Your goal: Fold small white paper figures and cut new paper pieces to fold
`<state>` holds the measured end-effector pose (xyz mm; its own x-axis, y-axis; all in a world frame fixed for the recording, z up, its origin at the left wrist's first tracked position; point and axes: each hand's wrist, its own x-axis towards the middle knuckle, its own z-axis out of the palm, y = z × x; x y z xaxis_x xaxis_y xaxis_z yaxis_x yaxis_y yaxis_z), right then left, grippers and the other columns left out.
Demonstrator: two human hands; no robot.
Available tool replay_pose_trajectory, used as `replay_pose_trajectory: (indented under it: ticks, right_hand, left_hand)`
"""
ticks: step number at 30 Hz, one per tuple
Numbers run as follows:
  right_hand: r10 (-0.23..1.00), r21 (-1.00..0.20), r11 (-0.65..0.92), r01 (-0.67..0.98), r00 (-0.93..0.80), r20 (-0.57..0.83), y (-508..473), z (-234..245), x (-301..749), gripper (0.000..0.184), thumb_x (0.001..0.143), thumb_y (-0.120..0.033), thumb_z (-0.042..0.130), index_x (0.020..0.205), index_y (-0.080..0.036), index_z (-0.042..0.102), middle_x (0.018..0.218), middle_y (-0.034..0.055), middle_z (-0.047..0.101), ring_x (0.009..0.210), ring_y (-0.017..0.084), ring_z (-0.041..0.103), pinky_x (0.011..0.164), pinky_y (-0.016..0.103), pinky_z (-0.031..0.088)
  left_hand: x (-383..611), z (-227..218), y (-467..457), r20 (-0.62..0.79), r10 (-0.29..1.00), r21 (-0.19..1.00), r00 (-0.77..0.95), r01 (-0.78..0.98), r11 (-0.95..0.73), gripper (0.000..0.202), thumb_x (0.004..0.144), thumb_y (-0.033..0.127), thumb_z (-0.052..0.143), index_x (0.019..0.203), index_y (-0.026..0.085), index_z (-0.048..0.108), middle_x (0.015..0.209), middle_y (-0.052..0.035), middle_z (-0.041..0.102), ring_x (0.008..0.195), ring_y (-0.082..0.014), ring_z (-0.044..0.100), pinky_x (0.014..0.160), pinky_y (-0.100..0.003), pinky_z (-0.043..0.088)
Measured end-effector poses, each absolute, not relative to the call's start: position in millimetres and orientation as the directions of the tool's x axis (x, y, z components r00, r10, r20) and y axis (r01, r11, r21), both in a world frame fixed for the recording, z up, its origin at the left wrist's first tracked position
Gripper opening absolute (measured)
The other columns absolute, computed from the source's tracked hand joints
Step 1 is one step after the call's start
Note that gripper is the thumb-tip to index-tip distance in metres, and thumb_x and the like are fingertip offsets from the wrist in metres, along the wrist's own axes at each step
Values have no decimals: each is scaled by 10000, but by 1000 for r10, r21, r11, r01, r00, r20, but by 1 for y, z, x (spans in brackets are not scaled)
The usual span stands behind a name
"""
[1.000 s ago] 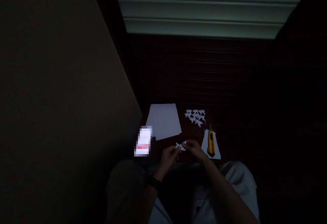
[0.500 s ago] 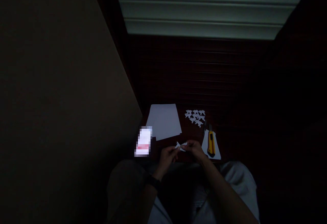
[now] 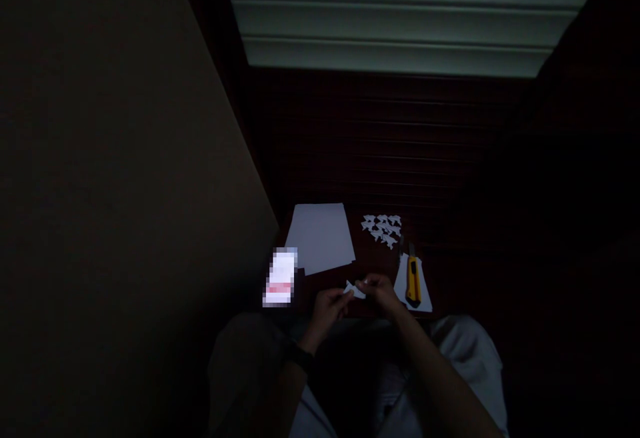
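Head view: pinching small paper piece [image 3: 357,292] in left hand [image 3: 329,303] and right hand [image 3: 381,293], over near side of dark tabletop [image 3: 373,263], apparently shaping a fold, likely calling for even pressing next.

The left hand [image 3: 330,305] and the right hand [image 3: 381,293] are held close together in front of the body, their fingertips just apart. In each, the thumb is pressed toward the fingers in a pinch, and the lower fingers of the left are curled under. The left forearm [image 3: 293,388] is angled inward from one side, the bare right forearm [image 3: 433,355] from the other, and both are only dimly lit.
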<state>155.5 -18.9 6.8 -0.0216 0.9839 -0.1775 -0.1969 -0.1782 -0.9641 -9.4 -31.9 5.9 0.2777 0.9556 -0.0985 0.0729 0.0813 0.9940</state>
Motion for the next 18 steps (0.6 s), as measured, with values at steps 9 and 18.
replay_pose_trajectory:
  ticks: [9, 18]
  right_hand:
    - [985, -983, -149, -109, -105, -138, -18, 2, 156, 316, 552, -386, 733, 719, -140, 625, 589, -16, 561, 513, 92, 457, 494, 209, 325]
    - [992, -990, -123, -63, -26, -121, -17, -1, 155, 298, 512, -306, 754, 742, -155, 638, 522, -61, 451, 451, 63, 363, 433, 192, 264]
  left_hand:
    - [-9, 9, -32, -128, 965, 992, 230, 49, 120, 366, 716, 477, 561, 694, 117, 624, 465, 26, 489, 381, -54, 379, 383, -169, 242]
    - [-9, 8, -32, -107, 968, 994, 226, 39, 101, 356, 738, 469, 541, 709, 122, 615, 458, 32, 471, 382, -53, 368, 379, -169, 241]
